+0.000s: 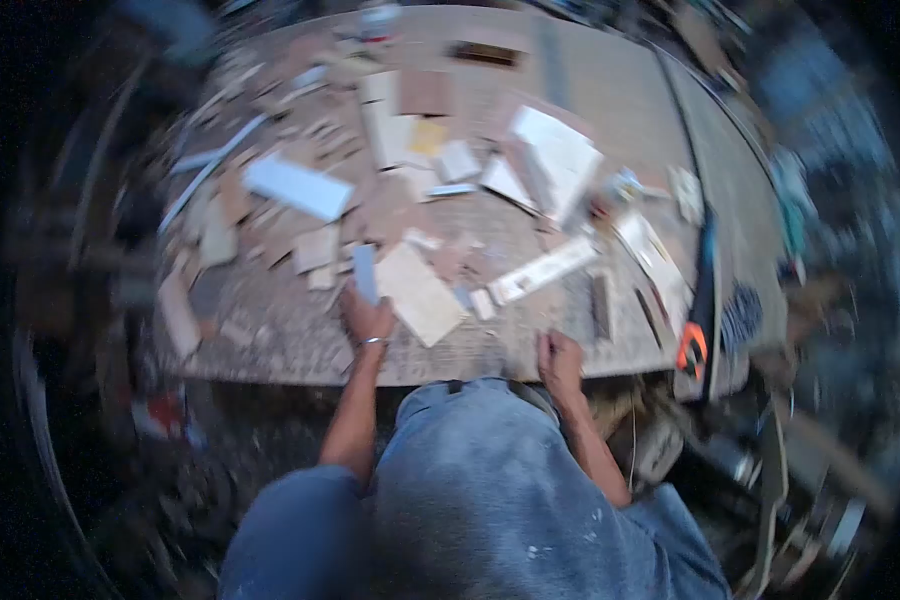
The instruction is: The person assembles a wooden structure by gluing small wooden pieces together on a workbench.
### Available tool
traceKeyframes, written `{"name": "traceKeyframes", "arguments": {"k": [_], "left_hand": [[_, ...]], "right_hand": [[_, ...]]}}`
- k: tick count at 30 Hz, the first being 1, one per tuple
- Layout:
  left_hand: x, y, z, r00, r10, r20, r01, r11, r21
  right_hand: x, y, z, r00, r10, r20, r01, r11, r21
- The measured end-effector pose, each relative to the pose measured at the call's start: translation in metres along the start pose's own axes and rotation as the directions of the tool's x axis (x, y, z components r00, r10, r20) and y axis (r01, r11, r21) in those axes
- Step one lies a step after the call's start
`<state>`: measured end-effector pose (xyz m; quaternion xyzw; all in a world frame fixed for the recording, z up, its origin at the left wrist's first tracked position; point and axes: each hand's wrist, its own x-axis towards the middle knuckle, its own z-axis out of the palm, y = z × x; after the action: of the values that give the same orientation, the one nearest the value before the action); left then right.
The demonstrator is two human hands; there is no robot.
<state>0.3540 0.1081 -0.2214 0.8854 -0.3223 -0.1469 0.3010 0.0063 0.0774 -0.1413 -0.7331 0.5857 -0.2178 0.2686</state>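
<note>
My left hand [368, 318] is at the front of the worktable [270, 350], its fingers closed on a narrow blue-grey strip [364, 272] that points away from me. Just right of that strip lies a pale rectangular board [420, 293]. My right hand [561, 360] is curled into a fist by the table's front edge; whether anything small is inside it is hidden. Beyond this hand lies a long white slotted piece [544, 270], apart from the fingers. Motion blurs the whole picture.
An orange-handled saw [692, 350] lies along the right side. Wood offcuts [315, 248], a light blue panel [298, 187] and white boards [555, 155] cover much of the tabletop. A small brown box [486, 53] is at the back. Clutter surrounds the table.
</note>
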Motion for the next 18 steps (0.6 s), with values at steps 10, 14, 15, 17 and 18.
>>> {"name": "traceKeyframes", "arguments": {"k": [10,14,15,17,18], "left_hand": [[-0.011,0.079,0.061,0.884,0.387,0.261,-0.431,0.892,0.137],[0.0,0.072,0.057,0.901,0.333,0.278,-0.427,0.796,0.43],[0.001,0.073,0.054,0.906,0.309,0.29,-0.417,0.771,0.481],[0.005,0.051,0.066,0.895,0.404,0.189,-0.422,0.631,0.65],[-0.001,0.062,0.057,0.913,0.346,0.215,-0.398,0.649,0.648]], "right_hand": [[-0.104,0.129,-0.031,0.871,0.313,-0.379,-0.245,0.945,0.218],[-0.12,0.212,-0.094,0.739,0.631,-0.236,-0.603,0.776,0.188],[-0.109,0.237,-0.111,0.703,0.675,-0.224,-0.65,0.738,0.184],[-0.078,0.276,-0.141,0.687,0.644,-0.336,-0.656,0.749,0.094],[-0.057,0.29,-0.155,0.701,0.555,-0.448,-0.62,0.785,0.002]]}}
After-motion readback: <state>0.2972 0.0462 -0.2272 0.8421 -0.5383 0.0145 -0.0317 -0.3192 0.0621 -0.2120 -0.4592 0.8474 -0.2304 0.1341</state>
